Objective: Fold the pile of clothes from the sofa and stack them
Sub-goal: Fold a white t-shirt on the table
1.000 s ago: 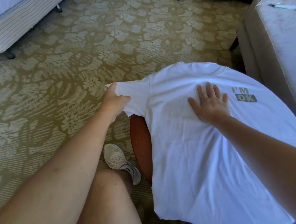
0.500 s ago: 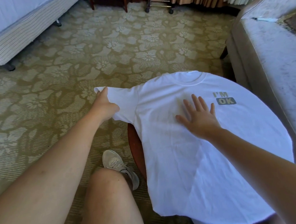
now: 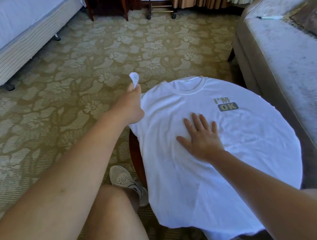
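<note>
The white T-shirt (image 3: 196,182) lies spread over the round wooden table (image 3: 136,159); the left hand (image 3: 130,105) pinches its sleeve (image 3: 134,79) up, and the right hand (image 3: 202,137) presses flat on it, fingers straight.

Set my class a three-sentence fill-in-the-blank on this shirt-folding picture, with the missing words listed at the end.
1. The white T-shirt is spread front up over a wooden ___.
2. The right hand lies flat on it, near the print reading "I'M ___".
3. The left hand holds up one ___ of it.
Missing words: table; OK; sleeve.
</note>
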`<move>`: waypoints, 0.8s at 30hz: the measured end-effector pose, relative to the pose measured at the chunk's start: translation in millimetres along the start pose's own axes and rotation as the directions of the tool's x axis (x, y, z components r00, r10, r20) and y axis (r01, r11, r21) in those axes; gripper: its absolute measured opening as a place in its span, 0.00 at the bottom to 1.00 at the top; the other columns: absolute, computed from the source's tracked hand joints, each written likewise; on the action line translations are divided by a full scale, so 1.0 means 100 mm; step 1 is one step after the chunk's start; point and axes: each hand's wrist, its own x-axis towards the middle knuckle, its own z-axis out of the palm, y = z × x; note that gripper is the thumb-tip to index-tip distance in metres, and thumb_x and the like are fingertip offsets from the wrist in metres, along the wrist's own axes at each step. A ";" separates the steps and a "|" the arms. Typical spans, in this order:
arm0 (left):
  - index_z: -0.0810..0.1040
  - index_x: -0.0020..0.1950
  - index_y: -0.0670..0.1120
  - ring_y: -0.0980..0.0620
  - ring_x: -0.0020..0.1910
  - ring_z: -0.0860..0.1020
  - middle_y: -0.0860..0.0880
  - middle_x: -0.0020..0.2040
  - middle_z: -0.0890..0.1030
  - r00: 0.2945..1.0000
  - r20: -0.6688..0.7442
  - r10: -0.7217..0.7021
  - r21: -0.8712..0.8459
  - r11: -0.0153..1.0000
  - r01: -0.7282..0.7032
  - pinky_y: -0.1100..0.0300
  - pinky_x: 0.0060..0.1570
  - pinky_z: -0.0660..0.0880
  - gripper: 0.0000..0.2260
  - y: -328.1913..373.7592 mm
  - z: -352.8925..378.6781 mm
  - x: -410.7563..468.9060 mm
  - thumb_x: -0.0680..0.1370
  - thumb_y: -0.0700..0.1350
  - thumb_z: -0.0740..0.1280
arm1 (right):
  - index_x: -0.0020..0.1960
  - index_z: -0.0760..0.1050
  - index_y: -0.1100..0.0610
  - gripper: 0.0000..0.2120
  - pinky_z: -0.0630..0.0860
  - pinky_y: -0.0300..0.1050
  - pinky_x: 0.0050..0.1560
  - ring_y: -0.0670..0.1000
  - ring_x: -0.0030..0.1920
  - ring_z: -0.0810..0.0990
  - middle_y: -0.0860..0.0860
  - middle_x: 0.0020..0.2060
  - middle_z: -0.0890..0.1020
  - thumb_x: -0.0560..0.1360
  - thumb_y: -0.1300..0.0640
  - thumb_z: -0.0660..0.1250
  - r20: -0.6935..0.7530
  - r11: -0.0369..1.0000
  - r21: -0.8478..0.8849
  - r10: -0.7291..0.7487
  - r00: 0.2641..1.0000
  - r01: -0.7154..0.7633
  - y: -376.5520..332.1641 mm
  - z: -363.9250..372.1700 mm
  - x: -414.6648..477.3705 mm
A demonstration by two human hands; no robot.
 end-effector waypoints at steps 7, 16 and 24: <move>0.47 0.80 0.52 0.41 0.75 0.53 0.47 0.79 0.49 0.963 -0.265 -0.054 -0.217 0.976 -0.005 0.49 0.71 0.59 0.43 0.39 0.50 -0.06 0.73 0.55 0.71 | 0.79 0.44 0.46 0.40 0.41 0.61 0.75 0.53 0.78 0.39 0.49 0.79 0.41 0.73 0.28 0.39 -0.013 0.999 0.042 -0.004 1.000 0.005 0.02 0.02 0.01; 0.44 0.80 0.44 0.42 0.74 0.58 0.43 0.76 0.60 0.930 -0.205 -0.304 -0.362 0.906 0.217 0.50 0.70 0.59 0.38 0.18 1.05 -0.32 0.78 0.45 0.65 | 0.79 0.43 0.46 0.38 0.39 0.60 0.76 0.52 0.78 0.38 0.49 0.79 0.41 0.75 0.29 0.42 -0.006 0.999 0.053 -0.010 1.000 0.010 0.03 0.01 0.00; 0.67 0.73 0.42 0.42 0.65 0.71 0.43 0.65 0.74 0.953 -0.266 -0.145 -0.412 0.911 0.024 0.50 0.62 0.69 0.26 -0.10 1.08 -0.35 0.75 0.31 0.62 | 0.79 0.42 0.45 0.38 0.39 0.59 0.76 0.52 0.78 0.37 0.48 0.79 0.40 0.75 0.28 0.41 0.004 0.999 0.041 -0.001 1.000 0.001 0.02 0.00 0.00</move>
